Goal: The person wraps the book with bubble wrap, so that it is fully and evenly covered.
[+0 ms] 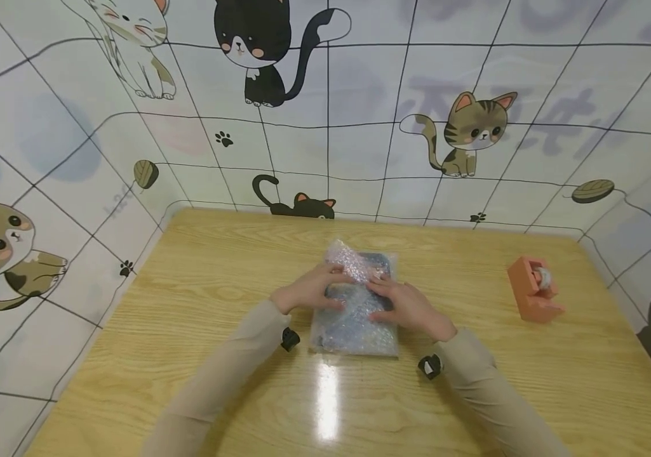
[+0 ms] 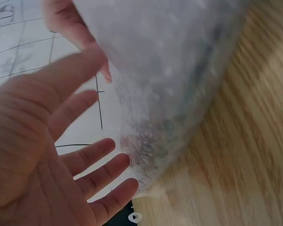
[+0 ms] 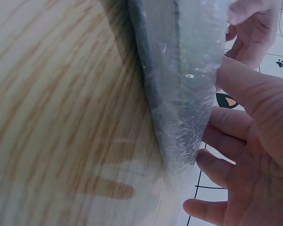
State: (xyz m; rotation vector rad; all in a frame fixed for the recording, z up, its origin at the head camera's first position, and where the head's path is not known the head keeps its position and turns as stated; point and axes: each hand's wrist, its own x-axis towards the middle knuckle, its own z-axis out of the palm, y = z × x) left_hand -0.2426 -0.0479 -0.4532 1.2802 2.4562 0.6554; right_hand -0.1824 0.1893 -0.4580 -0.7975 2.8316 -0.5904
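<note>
A flat, blue, book-like thing in clear bubble wrap lies on the wooden table in front of me. A pinkish, shiny flap of the wrap angles across its upper part. On the left side of the package rests my left hand, its fingers spread over the wrap. My right hand touches the package from the right, fingertips near the flap. Both wrist views show the fingers of the left hand and right hand loosely extended along the bulging wrap, not curled round it.
A salmon-pink tape dispenser with a roll in it stands at the right of the wooden table. A white sheet with cat drawings and grid lines walls the table at the back and sides.
</note>
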